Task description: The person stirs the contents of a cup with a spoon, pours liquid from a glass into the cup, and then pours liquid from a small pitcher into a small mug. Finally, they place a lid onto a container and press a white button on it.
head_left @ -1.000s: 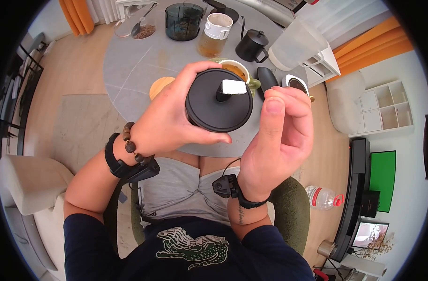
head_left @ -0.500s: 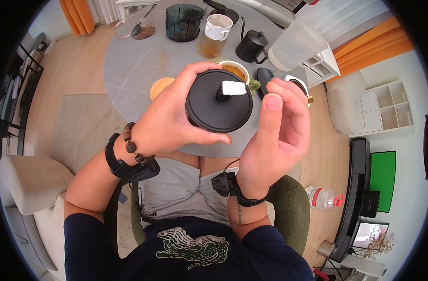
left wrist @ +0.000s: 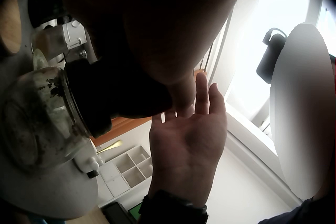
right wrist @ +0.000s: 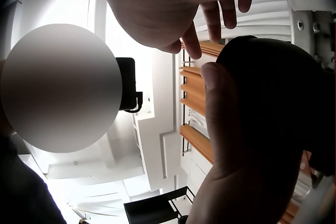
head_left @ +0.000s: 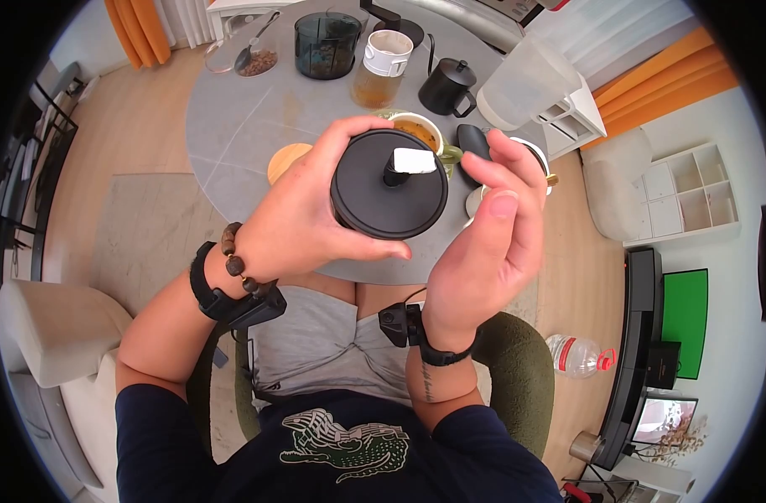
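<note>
My left hand [head_left: 303,205] holds a black hand grinder [head_left: 374,205] upright around its side, thumb at the front. Its round flat top carries a short black post with a white block [head_left: 415,161] on it. From the left wrist, a glass jar [left wrist: 37,119] with dark specks inside shows under the grinder's black collar. Just right of the grinder is my right hand [head_left: 492,251], palm toward it, fingers loosely bent and thumb apart from them, holding nothing. Behind the grinder stands a green-handled cup [head_left: 420,127] of amber liquid, partly covered by it.
On the grey round table [head_left: 232,126] stand a dark transparent container [head_left: 327,50], a white-topped glass vessel [head_left: 383,67], a black kettle [head_left: 450,86] and a bowl of brown bits [head_left: 257,61]. A wooden disc [head_left: 289,159] lies left. Near my right fingers is a white cup [head_left: 473,201].
My right hand has lowered slightly and shifted left, its thumb parting from the bent fingers. A white cup shows behind it. My left hand keeps holding the grinder in nearly the same place.
</note>
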A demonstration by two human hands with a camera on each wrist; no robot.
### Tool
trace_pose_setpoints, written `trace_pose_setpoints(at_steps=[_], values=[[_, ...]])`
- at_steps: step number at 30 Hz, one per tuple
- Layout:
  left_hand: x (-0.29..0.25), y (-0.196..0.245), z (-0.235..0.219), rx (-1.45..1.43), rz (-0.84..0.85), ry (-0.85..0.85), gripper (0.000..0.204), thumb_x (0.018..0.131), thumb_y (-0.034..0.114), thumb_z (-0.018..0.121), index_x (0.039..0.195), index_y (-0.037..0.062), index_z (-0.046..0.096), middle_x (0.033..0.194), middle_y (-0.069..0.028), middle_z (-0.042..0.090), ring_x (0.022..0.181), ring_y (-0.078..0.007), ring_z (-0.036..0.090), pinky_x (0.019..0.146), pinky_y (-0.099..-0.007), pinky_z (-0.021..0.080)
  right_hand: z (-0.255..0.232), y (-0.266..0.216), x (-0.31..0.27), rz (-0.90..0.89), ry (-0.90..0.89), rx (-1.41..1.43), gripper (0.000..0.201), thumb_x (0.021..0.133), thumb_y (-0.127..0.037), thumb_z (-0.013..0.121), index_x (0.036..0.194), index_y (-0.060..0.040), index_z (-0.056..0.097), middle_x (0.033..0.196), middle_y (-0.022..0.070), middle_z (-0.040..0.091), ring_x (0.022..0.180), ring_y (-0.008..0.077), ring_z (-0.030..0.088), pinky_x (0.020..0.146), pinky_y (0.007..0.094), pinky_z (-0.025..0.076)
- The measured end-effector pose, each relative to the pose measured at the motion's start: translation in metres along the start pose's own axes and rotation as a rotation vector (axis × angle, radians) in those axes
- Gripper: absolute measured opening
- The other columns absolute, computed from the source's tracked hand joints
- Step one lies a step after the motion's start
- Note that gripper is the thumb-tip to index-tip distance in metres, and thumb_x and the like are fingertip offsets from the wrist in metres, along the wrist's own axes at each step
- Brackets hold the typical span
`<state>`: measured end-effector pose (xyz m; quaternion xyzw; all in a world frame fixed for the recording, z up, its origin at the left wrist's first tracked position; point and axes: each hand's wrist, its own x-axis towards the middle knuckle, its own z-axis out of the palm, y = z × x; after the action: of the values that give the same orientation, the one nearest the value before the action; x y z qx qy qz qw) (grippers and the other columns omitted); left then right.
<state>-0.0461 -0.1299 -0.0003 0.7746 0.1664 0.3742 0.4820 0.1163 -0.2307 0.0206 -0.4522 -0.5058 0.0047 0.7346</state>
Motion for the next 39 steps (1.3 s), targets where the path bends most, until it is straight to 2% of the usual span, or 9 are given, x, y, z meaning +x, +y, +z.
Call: trace_pose_setpoints(at_steps=[6, 9, 15, 21, 23, 28, 32, 34, 39], values=[[-0.001, 0.001, 0.0, -0.006, -0.01, -0.002, 0.116, 0.071, 0.028, 0.111, 0.162, 0.0049, 0.044, 0.152, -0.0146, 0.068, 0.141, -0.0262, 0.068, 0.118, -0.0406, 0.055, -0.001, 0.0, -0.002, -0.012, -0.016, -0.038, 0.022, 0.108, -0.017, 0.074, 0.1, -0.0008, 0.086, 0.136, 0.0234, 0.07, 0.137, 0.0318, 0.06, 0.114, 0.0462, 0.049], [-0.001, 0.0, 0.0, -0.013, -0.008, 0.0, 0.116, 0.071, 0.028, 0.111, 0.162, 0.0051, 0.044, 0.152, -0.0146, 0.068, 0.141, -0.0262, 0.068, 0.118, -0.0406, 0.055, -0.002, -0.001, -0.001, 0.003, -0.032, -0.006, 0.023, 0.108, -0.019, 0.072, 0.102, -0.0009, 0.085, 0.138, 0.0242, 0.069, 0.137, 0.0319, 0.06, 0.115, 0.0476, 0.048], [-0.001, 0.0, 0.0, 0.006, 0.003, 0.001, 0.115, 0.071, 0.027, 0.111, 0.162, 0.0051, 0.044, 0.151, -0.0145, 0.068, 0.14, -0.0258, 0.068, 0.118, -0.0403, 0.055, -0.005, 0.003, -0.001, -0.015, -0.094, 0.009, 0.034, 0.11, -0.024, 0.057, 0.109, 0.0032, 0.077, 0.143, 0.0255, 0.068, 0.14, 0.0343, 0.061, 0.128, 0.0538, 0.04], [-0.001, -0.003, 0.0, 0.012, -0.016, 0.006, 0.118, 0.068, 0.029, 0.112, 0.163, 0.0051, 0.045, 0.151, -0.0136, 0.068, 0.142, -0.025, 0.066, 0.12, -0.0401, 0.053, -0.007, 0.013, -0.002, 0.153, -0.138, 0.592, 0.039, 0.108, -0.017, 0.057, 0.138, 0.0074, 0.063, 0.137, 0.0257, 0.07, 0.129, 0.0343, 0.067, 0.123, 0.0514, 0.048], [-0.001, -0.004, 0.0, 0.005, -0.044, 0.015, 0.122, 0.065, 0.031, 0.114, 0.164, 0.0053, 0.047, 0.153, -0.0127, 0.066, 0.144, -0.0246, 0.064, 0.122, -0.0402, 0.051, -0.005, 0.007, -0.001, 0.201, -0.105, 0.311, 0.041, 0.107, -0.011, 0.058, 0.143, 0.0075, 0.061, 0.133, 0.024, 0.072, 0.125, 0.0329, 0.069, 0.12, 0.0499, 0.05], [-0.002, 0.001, -0.002, 0.065, 0.018, 0.004, 0.116, 0.071, 0.029, 0.111, 0.163, 0.0042, 0.044, 0.15, -0.0167, 0.068, 0.139, -0.0291, 0.069, 0.116, -0.0413, 0.057, 0.0, 0.01, -0.001, 0.205, -0.141, 0.272, 0.042, 0.104, 0.006, 0.069, 0.145, 0.0019, 0.062, 0.132, 0.0153, 0.075, 0.126, 0.022, 0.07, 0.115, 0.038, 0.052], [-0.001, -0.003, -0.001, 0.05, 0.02, 0.006, 0.117, 0.071, 0.031, 0.111, 0.163, 0.0039, 0.043, 0.15, -0.0177, 0.068, 0.139, -0.0304, 0.07, 0.116, -0.0415, 0.057, 0.0, 0.01, -0.002, 0.291, -0.083, 0.227, 0.043, 0.101, 0.007, 0.079, 0.14, 0.0037, 0.063, 0.13, 0.014, 0.072, 0.123, 0.0216, 0.072, 0.112, 0.0389, 0.055], [-0.002, -0.005, 0.0, -0.012, 0.0, 0.007, 0.12, 0.067, 0.028, 0.113, 0.164, 0.0054, 0.046, 0.152, -0.0124, 0.066, 0.143, -0.0261, 0.065, 0.12, -0.041, 0.053, -0.001, 0.01, -0.003, 0.291, -0.093, 0.231, 0.042, 0.101, 0.008, 0.079, 0.14, 0.0035, 0.063, 0.129, 0.0137, 0.073, 0.121, 0.021, 0.072, 0.111, 0.0388, 0.055], [-0.001, -0.004, -0.001, -0.018, -0.009, 0.001, 0.118, 0.068, 0.029, 0.112, 0.163, 0.0051, 0.047, 0.153, -0.0129, 0.066, 0.143, -0.0264, 0.065, 0.12, -0.0416, 0.053, 0.001, 0.006, -0.002, 0.286, -0.113, 0.197, 0.042, 0.1, 0.009, 0.079, 0.139, 0.0027, 0.063, 0.126, 0.013, 0.074, 0.117, 0.0195, 0.071, 0.11, 0.0382, 0.055]])
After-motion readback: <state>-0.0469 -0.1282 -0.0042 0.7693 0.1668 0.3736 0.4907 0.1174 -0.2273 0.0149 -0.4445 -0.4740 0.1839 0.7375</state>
